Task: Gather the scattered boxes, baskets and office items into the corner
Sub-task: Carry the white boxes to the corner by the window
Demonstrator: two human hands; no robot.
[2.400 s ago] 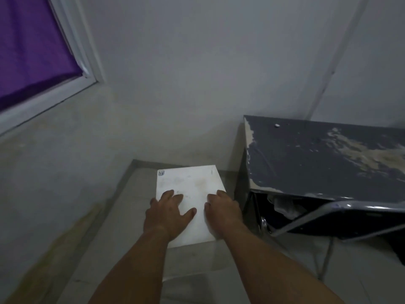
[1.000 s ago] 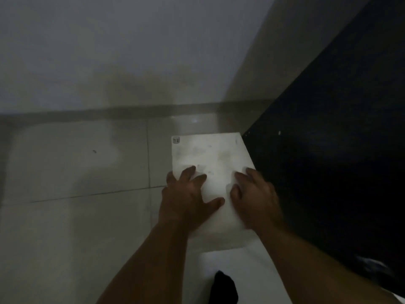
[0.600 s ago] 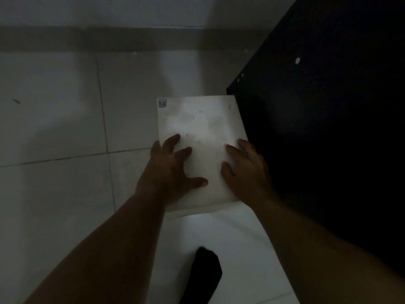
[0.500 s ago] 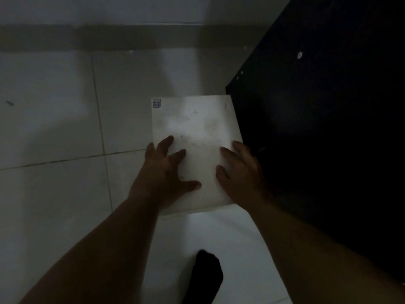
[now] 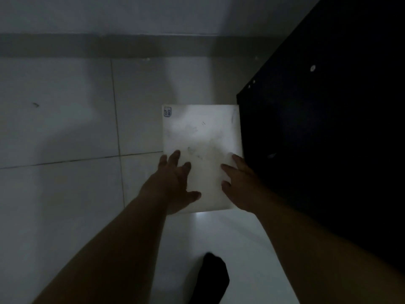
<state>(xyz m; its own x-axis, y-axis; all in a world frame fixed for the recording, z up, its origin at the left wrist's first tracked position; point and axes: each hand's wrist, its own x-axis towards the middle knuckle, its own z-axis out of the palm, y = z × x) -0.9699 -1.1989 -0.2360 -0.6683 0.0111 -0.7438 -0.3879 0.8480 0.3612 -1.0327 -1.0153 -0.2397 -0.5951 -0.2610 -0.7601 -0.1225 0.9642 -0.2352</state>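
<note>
A flat white box (image 5: 201,132) with a small label at its far left corner is low over the tiled floor, its right edge against a dark desk (image 5: 317,139). My left hand (image 5: 173,185) grips its near left side, thumb across the top. My right hand (image 5: 241,185) grips the near right side, fingers spread on the top. Whether the box rests on the floor I cannot tell.
Pale floor tiles (image 5: 54,128) stretch to the left, up to a grey skirting (image 5: 109,46) along the wall. A foot in a black sock (image 5: 212,279) stands just behind the box. The desk fills the right side, very dark.
The view tipped from the wall and window down to the floor. The box, held in both hands, came down beside the desk, and in the last half second it stayed nearly still.
</note>
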